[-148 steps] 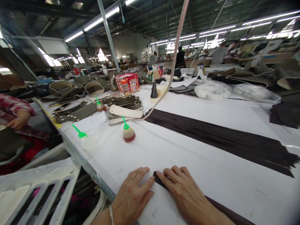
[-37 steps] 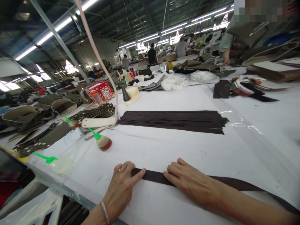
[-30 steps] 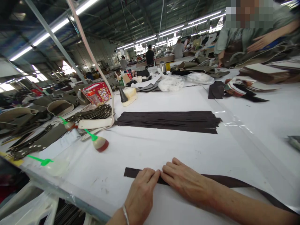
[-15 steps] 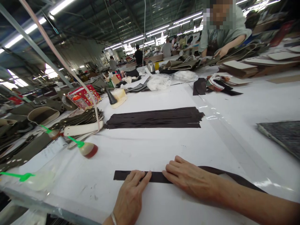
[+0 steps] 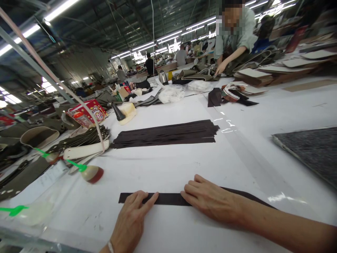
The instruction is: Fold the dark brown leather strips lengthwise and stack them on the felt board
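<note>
A long, narrow dark brown strip of material [image 5: 169, 199] lies across the white table close to me. My left hand [image 5: 131, 214] is near its left end, fingers bent down onto it and thumb reaching right along it. Further right, my right hand [image 5: 206, 197] has its fingers curled and pressed together on the same strip, thumb side at its surface. The fingertips under both hands are partly hidden. Beyond my right forearm the strip bends away toward the right. A flat bundle of similar dark strips [image 5: 165, 134] lies farther back.
Squeeze bottles with green nozzles stand to the left, one holding reddish liquid [image 5: 92, 173]. A pale hose [image 5: 91, 114] hangs down beside white straps [image 5: 84, 151]. Grey felt-like material [image 5: 310, 151] lies right. Across the table, a co-worker [image 5: 234, 42] handles material near stacked boards [image 5: 254, 76].
The view has shifted, so the table things appear farther left. My left hand and the strip's end sit slightly left, with a wider gap between my hands. The co-worker's arm has moved.
</note>
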Motion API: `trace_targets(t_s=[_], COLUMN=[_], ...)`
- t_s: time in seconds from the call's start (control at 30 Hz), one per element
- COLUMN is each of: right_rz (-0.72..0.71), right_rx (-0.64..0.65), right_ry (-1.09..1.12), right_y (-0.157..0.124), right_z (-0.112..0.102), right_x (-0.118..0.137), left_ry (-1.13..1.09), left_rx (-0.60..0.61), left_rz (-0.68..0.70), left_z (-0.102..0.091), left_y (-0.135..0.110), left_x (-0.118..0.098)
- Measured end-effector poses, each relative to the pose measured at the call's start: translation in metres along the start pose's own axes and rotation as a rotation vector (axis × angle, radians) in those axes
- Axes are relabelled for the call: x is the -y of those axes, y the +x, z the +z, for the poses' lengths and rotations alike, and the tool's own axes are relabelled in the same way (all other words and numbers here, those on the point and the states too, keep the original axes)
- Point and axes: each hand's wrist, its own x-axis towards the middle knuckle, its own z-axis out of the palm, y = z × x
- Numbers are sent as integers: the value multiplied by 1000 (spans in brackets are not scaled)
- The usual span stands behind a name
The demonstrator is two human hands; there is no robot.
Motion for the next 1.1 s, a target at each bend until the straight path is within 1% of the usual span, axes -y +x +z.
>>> trace_targets(t_s=[0.07, 0.13, 0.2, 0.23, 0.3, 0.4, 0.43, 0.5, 0.53, 0.6, 0.67, 0.73, 0.8, 0.87, 1.0, 1.1], right_rz=[-12, 0, 29, 39, 48, 56, 60, 57, 58, 65, 78, 87, 89, 97, 132, 143], right_rx=[-12, -29, -46, -54, -69, -87, -88, -80, -74, -60, -53, -55, -58, -75, -143, -156], right_ry=[-14, -31, -44, -45, -39, -39, -43, -45, -45, -40, -35, -29, -17, 1, 11, -13], right_y=[10, 22, 33, 37, 42, 42, 41, 37, 34, 30, 27, 23, 19, 15, 14, 19], right_z=[2, 5, 10, 12, 17, 21, 21, 20, 19, 16, 15, 15, 17, 19, 22, 24], right_x=[4, 9, 13, 15, 17, 17, 16, 14, 13, 12, 11, 11, 10, 9, 9, 13], left_ry=[28, 63, 81, 72, 13, -78, -83, -68, -61, -66, -85, -90, -60, 4, 162, 287], left_rx=[7, -1, -59, -102, -174, -234, -254, -283, -277, -206, -108, -59, -68, -95, -135, -134], left_rz=[4, -6, -47, -72, -88, -75, -88, -146, -173, -197, -168, -139, -130, -93, 32, 28], left_z=[-5, -12, -17, -18, -19, -16, -16, -16, -17, -18, -17, -14, -10, -8, -6, -10], left_y=[-5, -8, -8, -6, 1, 15, 19, 22, 22, 19, 14, 9, 4, 0, -3, 0], left_x=[16, 26, 26, 20, 1, -29, -34, -38, -38, -35, -33, -31, -25, -13, 26, 51])
